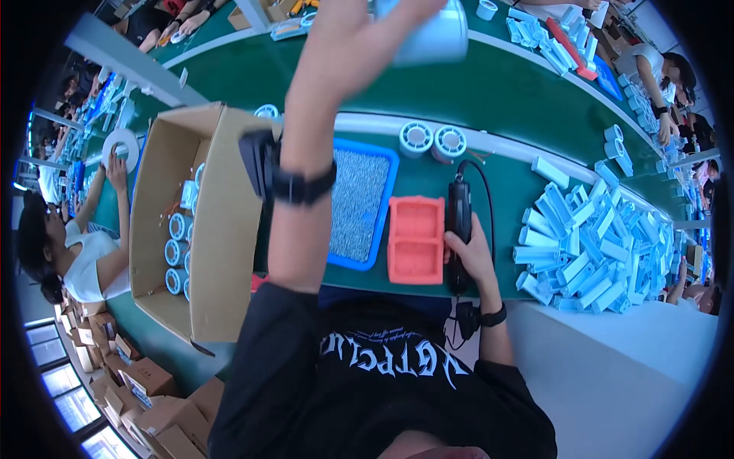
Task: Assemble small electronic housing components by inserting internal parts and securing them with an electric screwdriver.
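My left hand (355, 42) is stretched far out over the green bench, its fingers round a pale blue cylindrical plastic housing (443, 34), blurred by motion. Close to my body, my right hand (475, 256) is wrapped round a black electric screwdriver (459, 206) with a cord at its upper end. Just left of the screwdriver lies a red two-pocket fixture (417, 239). Beside that is a blue-rimmed tray (388, 191) spread with many small metallic screws. Two round fan-like units (416, 138) stand beyond the fixture, with thin wires near the right one.
A cardboard box (229, 229) at the left holds several round units (174, 252). At the right lies a large heap of pale blue plastic parts (592, 245). A raised green surface (535, 107) runs across behind. Co-workers sit at left and far right; one person's hand (116, 172) holds a white ring.
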A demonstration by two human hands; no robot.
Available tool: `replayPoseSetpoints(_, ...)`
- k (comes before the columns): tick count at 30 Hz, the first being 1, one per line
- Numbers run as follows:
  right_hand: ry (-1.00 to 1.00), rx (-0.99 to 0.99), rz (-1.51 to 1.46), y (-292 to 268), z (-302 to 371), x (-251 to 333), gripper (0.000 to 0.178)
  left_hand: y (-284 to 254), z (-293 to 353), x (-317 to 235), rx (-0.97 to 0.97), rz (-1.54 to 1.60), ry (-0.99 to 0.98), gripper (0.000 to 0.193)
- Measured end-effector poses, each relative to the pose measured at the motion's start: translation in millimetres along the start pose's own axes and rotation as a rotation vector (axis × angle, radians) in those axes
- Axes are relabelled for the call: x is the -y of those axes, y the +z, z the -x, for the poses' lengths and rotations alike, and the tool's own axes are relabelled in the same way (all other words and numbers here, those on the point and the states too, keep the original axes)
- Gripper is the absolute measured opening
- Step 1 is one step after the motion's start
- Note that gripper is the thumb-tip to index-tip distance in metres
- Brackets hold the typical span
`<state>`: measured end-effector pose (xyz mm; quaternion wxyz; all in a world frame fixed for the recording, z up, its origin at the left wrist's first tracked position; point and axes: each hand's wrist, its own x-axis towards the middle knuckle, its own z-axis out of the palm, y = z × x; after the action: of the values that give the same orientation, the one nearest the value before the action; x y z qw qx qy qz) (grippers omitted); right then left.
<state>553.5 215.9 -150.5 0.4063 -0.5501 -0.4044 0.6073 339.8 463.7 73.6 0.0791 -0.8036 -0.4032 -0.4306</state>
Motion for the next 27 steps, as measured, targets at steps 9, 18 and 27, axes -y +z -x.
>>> replayPoseSetpoints(9,0.028,0.008,-0.17,-20,7,-11,0.038,234,-32,95,0.76,-0.698,0.152,0.023)
replayPoseSetpoints(18,0.069,0.076,-0.097,-27,12,-14,0.045,347,-45,182,0.685,-0.792,0.137,0.033)
replayPoseSetpoints(27,0.081,0.019,-0.219,-25,9,-14,0.047,285,-65,172,0.286,-0.609,0.209,0.023)
